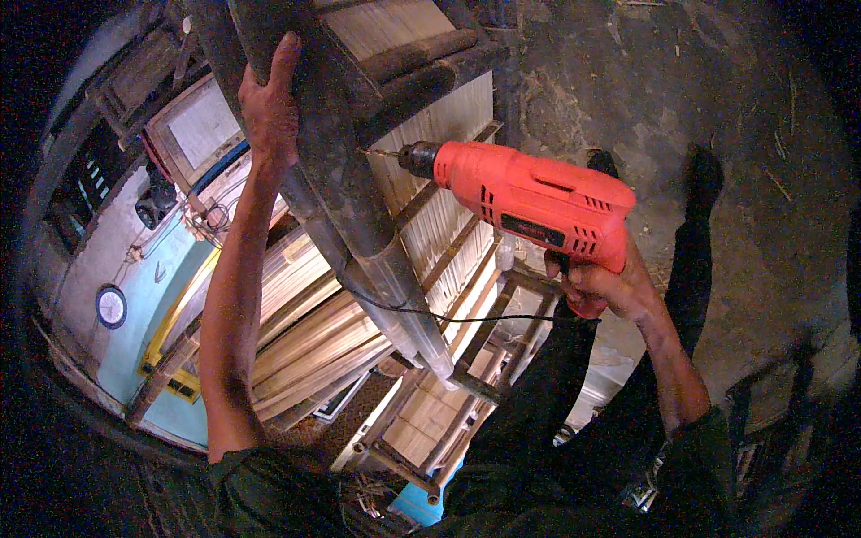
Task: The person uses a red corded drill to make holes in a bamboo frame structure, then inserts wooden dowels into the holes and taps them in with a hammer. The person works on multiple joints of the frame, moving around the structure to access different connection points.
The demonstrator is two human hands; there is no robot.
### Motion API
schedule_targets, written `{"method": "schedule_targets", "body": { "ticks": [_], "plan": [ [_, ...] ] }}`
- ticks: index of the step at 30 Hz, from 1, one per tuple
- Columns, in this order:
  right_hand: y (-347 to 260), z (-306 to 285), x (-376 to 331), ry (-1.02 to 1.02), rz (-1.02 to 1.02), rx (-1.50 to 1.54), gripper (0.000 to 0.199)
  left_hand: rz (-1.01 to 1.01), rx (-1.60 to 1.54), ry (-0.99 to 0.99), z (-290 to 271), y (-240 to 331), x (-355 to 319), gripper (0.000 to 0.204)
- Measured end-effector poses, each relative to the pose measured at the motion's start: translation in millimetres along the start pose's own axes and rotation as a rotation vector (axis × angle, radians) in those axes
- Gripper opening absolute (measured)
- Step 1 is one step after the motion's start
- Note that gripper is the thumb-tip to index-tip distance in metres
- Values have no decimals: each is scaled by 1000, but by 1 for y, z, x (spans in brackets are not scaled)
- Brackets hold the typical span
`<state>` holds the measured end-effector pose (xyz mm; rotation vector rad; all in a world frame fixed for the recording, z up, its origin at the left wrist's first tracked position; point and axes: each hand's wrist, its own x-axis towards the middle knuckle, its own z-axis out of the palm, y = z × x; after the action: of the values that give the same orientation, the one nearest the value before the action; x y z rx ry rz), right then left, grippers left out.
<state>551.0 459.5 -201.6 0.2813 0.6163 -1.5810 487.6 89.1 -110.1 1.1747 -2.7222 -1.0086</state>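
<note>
My right hand (pixel 603 285) grips the handle of an orange-red electric drill (pixel 529 199). Its chuck and bit (pixel 395 156) point left and touch a dark bamboo pole (pixel 359 215) that runs diagonally from the top down to the middle. My left hand (pixel 269 99) is stretched up and holds the upper part of the bamboo frame, fingers wrapped over its edge. The drill's black cord (pixel 448 316) hangs across below the pole. Dark crosspieces (pixel 421 63) join the pole near the drill bit.
Under the pole lie stacked bamboo slat panels and frames (pixel 314 332). A bare dirt floor (pixel 717 99) spreads to the right, with my dark trousers and shoes (pixel 700 179) over it. At left stand a pale blue wall, a round clock (pixel 111 306) and framed panels (pixel 197 125).
</note>
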Motion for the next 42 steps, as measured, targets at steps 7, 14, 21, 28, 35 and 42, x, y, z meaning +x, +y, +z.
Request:
{"method": "schedule_targets", "body": {
  "ticks": [7, 14, 21, 28, 35, 42],
  "plan": [
    [-5, -2, 6, -23, 90, -129, 57, 6, 10, 26, 3, 0, 0, 64],
    [-18, -9, 8, -9, 129, -175, 33, -14, 88, 48, -4, -7, 4, 65],
    [-32, -19, 21, 57, 92, -155, 49, 29, 59, 32, 1, -6, 4, 63],
    [-34, -26, 22, 80, 207, -92, 50, -21, 24, 63, 5, 0, -5, 56],
    [0, -9, -4, 59, 238, -55, 42, -62, 38, 103, 8, -4, -12, 53],
    [13, 28, -29, 118, 145, -23, 47, -69, 28, 108, 10, -4, -18, 49]
  ]
}}
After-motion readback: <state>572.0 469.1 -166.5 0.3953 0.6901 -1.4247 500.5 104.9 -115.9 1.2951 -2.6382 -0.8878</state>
